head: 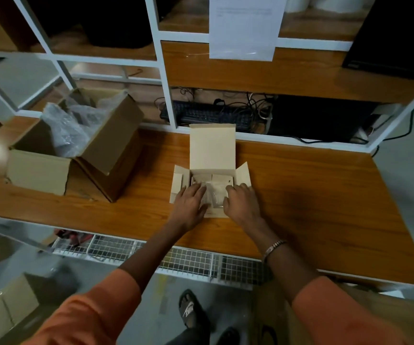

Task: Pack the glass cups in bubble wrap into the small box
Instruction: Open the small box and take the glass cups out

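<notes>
Orange sleeves (94, 307) fill the bottom of my view, and both forearms reach forward to the small box (212, 155) sitting open on the worktop (312, 195). Between the hands I see the bubble-wrapped cup (214, 197), a pale, cloudy bundle lying low in the near part of the box; the glass itself I can't make out through the wrap. It sits directly between the two hands, about equally close to each. My left hand (191, 202) has its fingers (196, 189) fairly straight, pressing on the bundle's left side. My right hand (242, 201) has its fingers curled over the right side, looking like a loose hold on the wrap, though the blur leaves me unsure. I reckon the bundle wants easing straight down and away from me, deeper into the box. Its back lid stands upright and the side flaps splay outward. Off to the left, a bigger carton (76, 143) holds more bubble wrap (69, 125).
</notes>
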{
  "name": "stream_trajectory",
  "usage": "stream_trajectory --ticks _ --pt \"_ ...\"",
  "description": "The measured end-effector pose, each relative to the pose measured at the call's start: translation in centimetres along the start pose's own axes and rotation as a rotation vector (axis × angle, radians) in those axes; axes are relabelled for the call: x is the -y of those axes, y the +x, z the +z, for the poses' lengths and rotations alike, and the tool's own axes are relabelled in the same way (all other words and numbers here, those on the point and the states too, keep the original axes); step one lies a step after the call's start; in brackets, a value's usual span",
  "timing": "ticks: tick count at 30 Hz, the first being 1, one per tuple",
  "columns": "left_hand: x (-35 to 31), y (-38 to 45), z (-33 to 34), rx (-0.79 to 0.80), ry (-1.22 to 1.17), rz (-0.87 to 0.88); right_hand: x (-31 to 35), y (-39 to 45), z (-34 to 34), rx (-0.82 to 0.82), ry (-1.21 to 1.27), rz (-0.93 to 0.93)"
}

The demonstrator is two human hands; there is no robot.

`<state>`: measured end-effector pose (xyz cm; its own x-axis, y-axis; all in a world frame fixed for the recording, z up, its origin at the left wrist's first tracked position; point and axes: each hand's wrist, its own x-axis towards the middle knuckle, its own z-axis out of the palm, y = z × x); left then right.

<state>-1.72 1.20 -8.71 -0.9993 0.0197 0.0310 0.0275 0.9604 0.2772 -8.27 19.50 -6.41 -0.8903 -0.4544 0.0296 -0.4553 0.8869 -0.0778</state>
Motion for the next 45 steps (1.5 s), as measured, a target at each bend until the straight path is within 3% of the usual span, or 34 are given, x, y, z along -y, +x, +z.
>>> stream_trajectory --ticks 8,18,23,27,31,34,39,45 --pt "3.4 5.2 0.7 0.116 0.043 0.068 -1.6 5.8 2.8 0.144 0.111 -0.001" --pt "6.7 8.7 1.4 0.062 0.079 0.135 -2.4 10.3 5.7 0.107 0.340 -0.002" --pt "6.7 10.2 -0.1 0.087 0.097 0.037 -2.4 13.3 5.1 0.126 0.521 0.028" --pt "6.2 10.4 -1.3 -0.057 0.066 -0.062 -2.4 14.1 2.8 0.143 0.649 0.016" --pt "4.4 8.9 -3.5 -0.253 0.038 -0.089 -3.3 12.0 0.1 0.042 0.710 -0.007" --pt "1.7 6.9 -5.1 -0.336 -0.010 -0.126 -4.7 8.8 -1.9 -0.101 0.763 0.089" --pt "-2.1 3.3 -4.5 -0.216 -0.065 -0.161 -7.2 2.3 -4.4 -0.241 0.778 0.264" --pt "-5.2 0.5 -0.2 -0.063 -0.059 -0.160 -9.3 -4.3 -3.3 -0.088 0.611 0.239"
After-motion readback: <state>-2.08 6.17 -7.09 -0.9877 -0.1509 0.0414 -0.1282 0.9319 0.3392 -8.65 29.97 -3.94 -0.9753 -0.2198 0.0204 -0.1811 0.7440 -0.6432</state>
